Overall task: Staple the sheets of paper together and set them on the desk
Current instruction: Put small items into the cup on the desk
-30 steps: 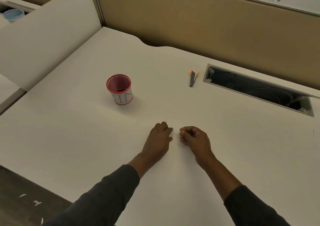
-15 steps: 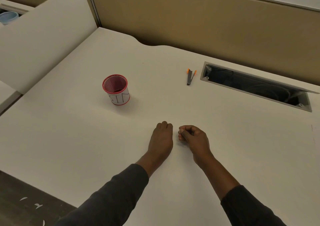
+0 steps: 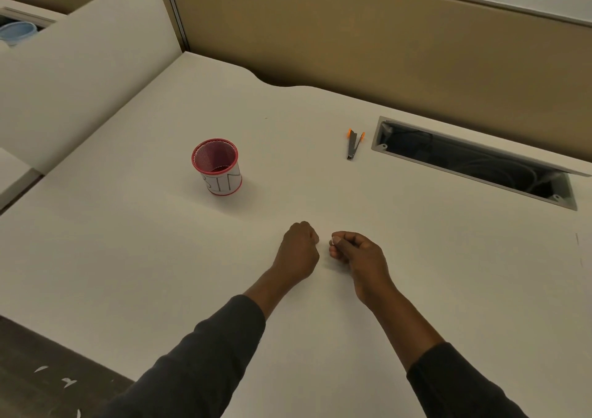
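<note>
My left hand (image 3: 299, 251) rests on the white desk (image 3: 128, 257) as a loose fist, knuckles up. Just to its right, a small gap away, my right hand (image 3: 358, 256) has its fingers curled and its thumb pressed to the forefinger. No sheet of paper can be made out against the white desk, and I cannot tell whether anything thin is pinched. A small grey stapler (image 3: 353, 145) with orange ends lies farther back, right of centre, well beyond both hands.
A red mesh pen cup (image 3: 217, 167) stands upright back left of my hands. A long open cable slot (image 3: 474, 164) is cut into the desk at the back right. A tan partition (image 3: 352, 39) lines the far edge and a white divider (image 3: 80, 62) the left.
My left hand has curled from a flatter pose into a fist and drawn slightly away from my right hand. My right hand has barely moved. The stapler and cup have stayed put.
</note>
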Motion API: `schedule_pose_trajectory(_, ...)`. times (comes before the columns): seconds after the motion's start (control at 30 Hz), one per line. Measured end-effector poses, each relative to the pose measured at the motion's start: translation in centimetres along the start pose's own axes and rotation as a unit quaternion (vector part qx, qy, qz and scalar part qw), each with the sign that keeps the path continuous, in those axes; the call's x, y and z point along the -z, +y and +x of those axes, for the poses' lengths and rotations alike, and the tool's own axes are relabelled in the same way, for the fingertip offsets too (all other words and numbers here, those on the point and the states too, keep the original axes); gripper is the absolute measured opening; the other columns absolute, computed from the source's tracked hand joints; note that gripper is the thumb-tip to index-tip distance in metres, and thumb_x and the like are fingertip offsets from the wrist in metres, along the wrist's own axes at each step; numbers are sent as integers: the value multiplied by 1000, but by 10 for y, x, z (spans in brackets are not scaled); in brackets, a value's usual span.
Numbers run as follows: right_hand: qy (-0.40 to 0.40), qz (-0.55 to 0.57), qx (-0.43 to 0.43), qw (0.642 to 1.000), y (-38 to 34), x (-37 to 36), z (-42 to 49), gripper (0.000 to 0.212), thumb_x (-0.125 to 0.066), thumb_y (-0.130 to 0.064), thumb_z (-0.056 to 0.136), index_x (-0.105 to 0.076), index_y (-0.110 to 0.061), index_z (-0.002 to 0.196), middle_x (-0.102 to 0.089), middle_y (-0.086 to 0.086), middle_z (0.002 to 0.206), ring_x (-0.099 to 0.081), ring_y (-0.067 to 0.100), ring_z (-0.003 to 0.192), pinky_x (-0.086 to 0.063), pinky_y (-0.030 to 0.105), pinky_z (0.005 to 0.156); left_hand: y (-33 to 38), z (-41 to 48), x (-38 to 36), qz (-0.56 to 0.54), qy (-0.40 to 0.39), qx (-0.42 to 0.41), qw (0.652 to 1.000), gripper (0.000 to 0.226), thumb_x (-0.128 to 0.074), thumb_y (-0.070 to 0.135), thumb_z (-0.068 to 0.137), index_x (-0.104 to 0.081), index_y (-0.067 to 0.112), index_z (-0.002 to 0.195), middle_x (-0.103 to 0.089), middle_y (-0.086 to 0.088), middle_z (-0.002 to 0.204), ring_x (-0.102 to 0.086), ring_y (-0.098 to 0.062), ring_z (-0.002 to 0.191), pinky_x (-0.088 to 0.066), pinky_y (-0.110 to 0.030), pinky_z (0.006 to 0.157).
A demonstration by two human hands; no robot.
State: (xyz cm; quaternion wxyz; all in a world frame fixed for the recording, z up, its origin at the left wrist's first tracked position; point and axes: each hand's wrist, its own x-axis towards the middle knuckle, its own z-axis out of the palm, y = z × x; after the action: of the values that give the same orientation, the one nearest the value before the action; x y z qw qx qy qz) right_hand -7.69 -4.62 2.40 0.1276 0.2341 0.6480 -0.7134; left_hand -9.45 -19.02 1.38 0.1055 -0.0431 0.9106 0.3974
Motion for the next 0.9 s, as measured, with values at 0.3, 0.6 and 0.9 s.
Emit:
schedule_pose_trajectory(0.3, -40, 98, -27, 994, -14, -20, 5, 16, -69, -6, 90, -72, -2, 105, -72, 10, 93, -68, 18, 83, -55, 27, 81, 6, -2, 38, -421, -69, 151, 892, 16, -49, 7, 101, -64, 5, 95, -61, -8, 82, -54, -17, 70, -46, -29, 63)
schedule_pose_trajectory(0.6, -103, 114, -2, 988, -56, -83, 17, 14, -66, -4, 92, -71, -1, 105, -73, 13, 94, -70, 19, 84, -57, 23, 77, 4, 13, 98, -550, -17, 159, 820, 17, -51, 3, 98, -65, 1, 89, -60, -11, 75, -53, -19, 67, -45, -30, 63)
schedule_pose_trajectory(0.9, -193, 57, 45, 979, -117, -198, 48, 8, -64, -1, 92, -71, -2, 96, -74, 10, 85, -71, 21, 78, -59, 27, 83, -11, 55, 201, -536, 96, 150, 825, 21, -46, -3, 95, -60, 2, 81, -55, -10, 70, -50, -16, 60, -43, -23, 57)
